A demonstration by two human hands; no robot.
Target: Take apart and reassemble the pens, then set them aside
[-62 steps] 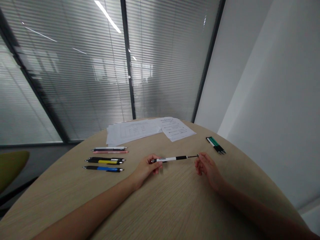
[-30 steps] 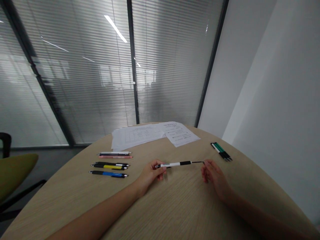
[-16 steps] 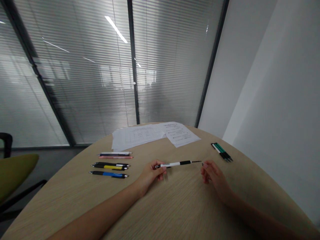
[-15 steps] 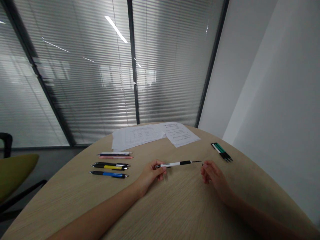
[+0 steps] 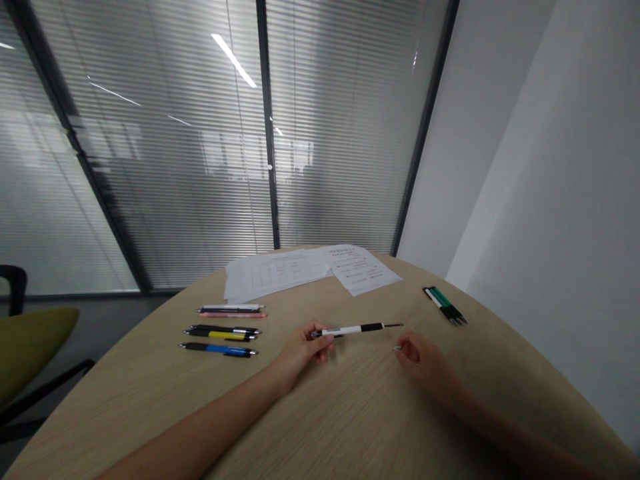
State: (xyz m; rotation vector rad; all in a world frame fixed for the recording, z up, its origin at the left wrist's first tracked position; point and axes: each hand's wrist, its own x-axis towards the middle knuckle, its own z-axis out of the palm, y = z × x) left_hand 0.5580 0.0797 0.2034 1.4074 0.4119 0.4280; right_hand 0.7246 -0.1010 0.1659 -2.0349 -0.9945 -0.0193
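Note:
My left hand [image 5: 305, 343] is closed around the rear of a white ballpoint pen [image 5: 347, 330] with a black grip. The pen lies nearly level above the table and points right. Its tip piece is off, so a thin dark refill [image 5: 393, 325] sticks out bare from the grip. Below and right of the refill, apart from it, my right hand [image 5: 420, 360] is closed, fingers curled. A small silver pen tip [image 5: 397, 347] shows at its fingertips; most of it is hidden.
On the left lie a blue pen [image 5: 220, 349], a yellow-and-black pen [image 5: 227, 336] and a pink pen [image 5: 233, 315], with others beside them. Green and white pens [image 5: 443, 303] lie at right. Printed sheets [image 5: 280, 270] cover the table's [image 5: 320, 427] far side. A chair [image 5: 35, 347] stands left.
My right hand has moved slightly down and left, away from the refill's end, and has turned so the silver tip shows. My left hand and the pen have hardly moved.

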